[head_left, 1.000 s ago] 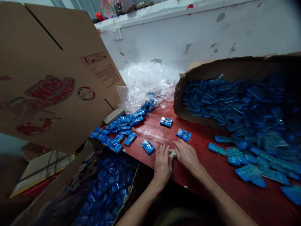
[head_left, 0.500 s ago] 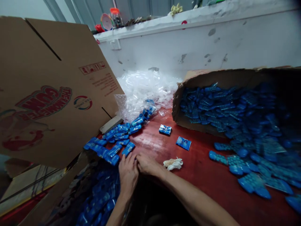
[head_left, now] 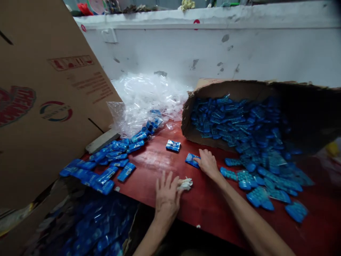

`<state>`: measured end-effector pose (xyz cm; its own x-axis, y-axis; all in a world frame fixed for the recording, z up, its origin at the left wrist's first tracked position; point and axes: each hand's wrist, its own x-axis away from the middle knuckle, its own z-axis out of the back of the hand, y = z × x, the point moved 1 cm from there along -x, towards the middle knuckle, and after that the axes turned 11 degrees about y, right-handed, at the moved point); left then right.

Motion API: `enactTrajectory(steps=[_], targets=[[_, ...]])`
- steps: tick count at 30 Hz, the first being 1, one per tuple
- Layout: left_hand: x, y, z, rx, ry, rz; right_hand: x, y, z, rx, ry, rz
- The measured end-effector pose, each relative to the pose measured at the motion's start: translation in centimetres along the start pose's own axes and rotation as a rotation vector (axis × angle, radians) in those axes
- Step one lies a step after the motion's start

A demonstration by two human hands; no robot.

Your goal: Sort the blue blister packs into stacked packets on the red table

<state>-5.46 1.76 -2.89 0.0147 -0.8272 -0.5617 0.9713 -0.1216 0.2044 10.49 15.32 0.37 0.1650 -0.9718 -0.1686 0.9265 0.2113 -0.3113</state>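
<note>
While hands [head_left: 167, 197] sit apart, the blue packet [head_left: 191, 159] touches the right hand [head_left: 209, 164].

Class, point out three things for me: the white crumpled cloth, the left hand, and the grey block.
White crumpled cloth [head_left: 186, 184]: head view, its crumpled middle.
Left hand [head_left: 166, 200]: head view, back of the hand.
Grey block [head_left: 102, 140]: head view, upper face.

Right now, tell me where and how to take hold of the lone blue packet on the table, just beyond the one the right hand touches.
Best grip is probably mid-packet, thumb on the near long edge, fingers on the far one, coming from above on the near side. It lies flat, long edges running roughly left-right, with bare red table around it.
</note>
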Motion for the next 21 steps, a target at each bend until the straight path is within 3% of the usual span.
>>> enactTrajectory(steps=[2,5,12,16,21], targets=[[-0.6,1.7,-1.7,0.013,-0.136,-0.035,-0.1,1.2,-0.7,0.045,-0.019,-0.032],[-1.1,1.7,-2.6,-0.044,-0.218,-0.015,-0.2,1.2,-1.7,0.048,-0.044,-0.038],[-2.3,-2.3,0.1,-0.125,-0.167,0.210,-0.2,0.6,-1.4,-0.107,-0.061,0.025],[-4.4,-0.7,1.2,0.154,-0.049,0.296,0.9,0.2,0.3,-0.273,-0.081,0.121],[-6.8,3.0,0.6,0.576,-0.156,0.375,3.3,0.1,3.6,-0.483,-0.122,0.231]])
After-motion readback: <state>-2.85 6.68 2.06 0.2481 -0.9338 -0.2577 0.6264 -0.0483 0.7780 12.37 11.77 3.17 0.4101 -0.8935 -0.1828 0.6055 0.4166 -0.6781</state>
